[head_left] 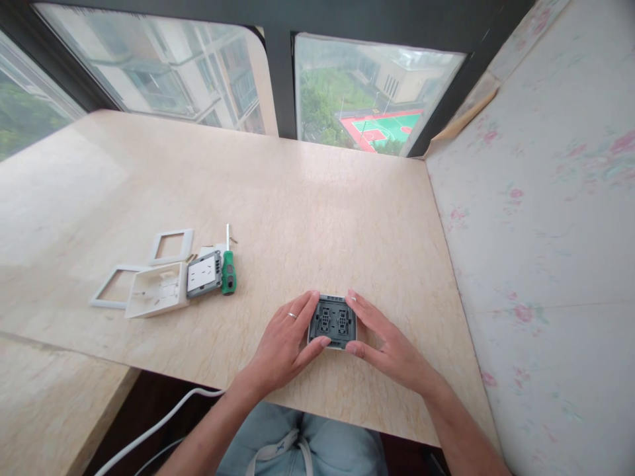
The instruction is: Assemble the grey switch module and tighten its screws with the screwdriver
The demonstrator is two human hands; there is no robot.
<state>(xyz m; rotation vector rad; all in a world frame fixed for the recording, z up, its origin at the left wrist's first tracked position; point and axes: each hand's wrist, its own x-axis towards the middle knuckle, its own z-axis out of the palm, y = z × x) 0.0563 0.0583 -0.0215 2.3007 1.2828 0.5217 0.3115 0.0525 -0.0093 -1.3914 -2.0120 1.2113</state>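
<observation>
A grey wall-switch module point(332, 322) lies on the beige marble-look tabletop point(307, 198), its inner side with two dark mechanisms facing up. My left hand point(285, 344) grips its left edge, with the thumb on the lower left corner and the fingers along the side; a ring shows on one finger. The right edge is held by my right hand point(384, 340), fingers pressed against that side and the thumb below it.
Further left lie a green-handled screwdriver point(228, 268), a grey socket module point(203, 274), a white back box point(157, 289) and two white frames point(171, 246) point(115, 287), with small screws nearby. A floral-papered wall point(546, 231) bounds the right. Windows behind. A white cable point(153, 430) hangs below.
</observation>
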